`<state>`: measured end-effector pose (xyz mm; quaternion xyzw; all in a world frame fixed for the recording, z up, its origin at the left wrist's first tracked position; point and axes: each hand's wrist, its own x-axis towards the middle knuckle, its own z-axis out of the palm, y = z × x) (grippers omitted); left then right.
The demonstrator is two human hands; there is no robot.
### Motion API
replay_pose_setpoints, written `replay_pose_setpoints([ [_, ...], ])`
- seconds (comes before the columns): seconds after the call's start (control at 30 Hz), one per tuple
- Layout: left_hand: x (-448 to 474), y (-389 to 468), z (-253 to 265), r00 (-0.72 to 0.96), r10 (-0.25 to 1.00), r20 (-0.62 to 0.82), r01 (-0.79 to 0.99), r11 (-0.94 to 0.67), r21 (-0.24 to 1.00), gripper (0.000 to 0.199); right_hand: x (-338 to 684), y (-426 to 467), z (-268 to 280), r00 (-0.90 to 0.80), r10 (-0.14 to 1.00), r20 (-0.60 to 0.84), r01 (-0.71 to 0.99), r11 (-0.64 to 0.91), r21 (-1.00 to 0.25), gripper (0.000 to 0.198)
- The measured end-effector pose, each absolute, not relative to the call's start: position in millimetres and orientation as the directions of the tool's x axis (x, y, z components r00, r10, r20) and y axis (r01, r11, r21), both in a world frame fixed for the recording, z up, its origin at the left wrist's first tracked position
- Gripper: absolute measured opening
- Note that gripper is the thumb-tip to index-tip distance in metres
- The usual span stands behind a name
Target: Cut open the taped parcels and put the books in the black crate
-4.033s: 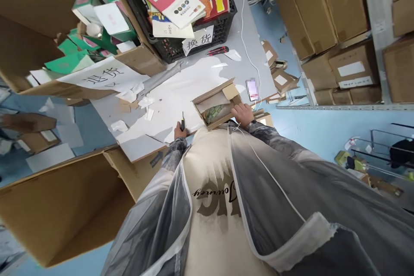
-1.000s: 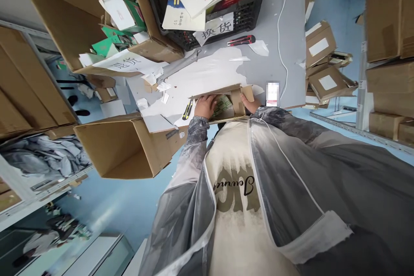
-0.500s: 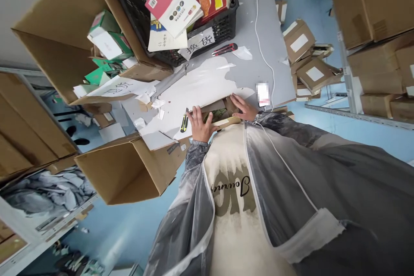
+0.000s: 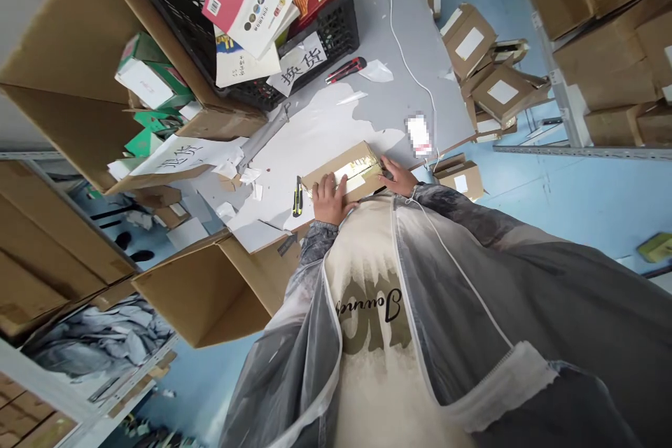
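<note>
At the centre of the frame, on the near edge of the worktop (image 4: 325,122) and right in front of the person's shirt (image 4: 365,245), lies a cardboard box (image 4: 353,169), its upper side showing strips of shiny tape and a pale patch. Its long axis slants across the frame, from lower left up towards the right, so one short end faces the left of the frame and the other the right. Both hands are at it, apart from each other with most of the box between them. The left hand (image 4: 330,199) lies with its fingers spread over the lower-left part of the top, thumb towards the near edge; it looks pressed on rather than clamped. The right hand (image 4: 399,178) touches the right-hand short end; whether it grips that end or only braces it, I cannot tell. Neither is nearer than the other, since both are in contact, but the left covers more of the top. Just left of the left hand lies a yellow-and-black knife (image 4: 297,197), roughly upright in the frame, close to the box's left end. Beyond the right hand, towards the upper right, a phone (image 4: 418,134) lies near the worktop's right edge.
</note>
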<state>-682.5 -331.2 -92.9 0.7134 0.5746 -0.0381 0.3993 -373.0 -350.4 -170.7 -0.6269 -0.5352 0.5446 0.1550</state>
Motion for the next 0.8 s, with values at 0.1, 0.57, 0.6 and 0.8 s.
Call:
replay_pose_setpoints([
  [0.1,-680,-347,-111,0.354,0.775,-0.523,0.844,-0.024,0.536,0.117,-375,-362,-175,-0.176,0.820,-0.544,0.487,-0.408,-0.773,0.098],
  [0.57,-706,-297,-129,0.271,0.766,-0.583,0.886,0.038,0.463,0.072,-369,-372,-167,-0.089,0.824,-0.560,0.415,-0.481,-0.772,0.077],
  [0.6,-713,-289,-131,0.252,0.763,-0.596,0.878,0.078,0.471,0.067,-369,-371,-164,-0.069,0.816,-0.574,0.404,-0.503,-0.764,0.074],
  [0.8,-748,-264,-150,0.346,0.689,-0.637,0.544,0.406,0.735,0.059,-372,-369,-149,0.093,0.745,-0.661,0.297,-0.654,-0.695,0.055],
])
